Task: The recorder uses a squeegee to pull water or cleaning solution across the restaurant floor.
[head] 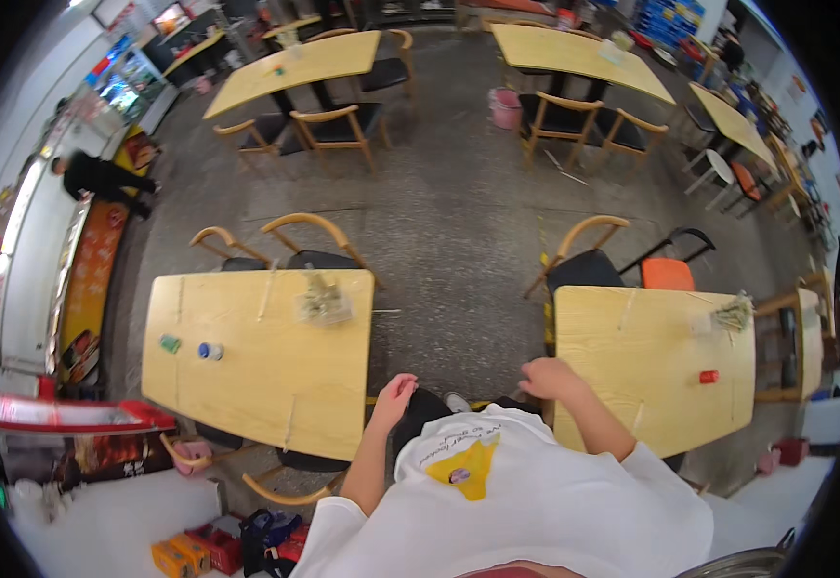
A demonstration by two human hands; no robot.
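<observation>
I stand between two pale wooden tables. My left hand (396, 397) hangs in front of my body by the right edge of the left table (261, 390), fingers loosely bent and no object visible in them. Over the near left corner of the right table (608, 347) hangs my right hand (551, 378); its fingers curl loosely, and nothing shows in its grasp. A clear holder (324, 307), a green can (169, 343) and a blue-and-white container (210, 351) are on the left table. The right table bears a red can (709, 376) and a bunch of thin stems or sticks (734, 315).
Wooden chairs with dark seats (319, 260) line the tables. An orange-seated chair (667, 273) is behind the right table. A grey floor aisle (456, 217) runs ahead, past a pink bin (505, 108). At far left a person (98, 173) in dark clothes stands by a counter (91, 267).
</observation>
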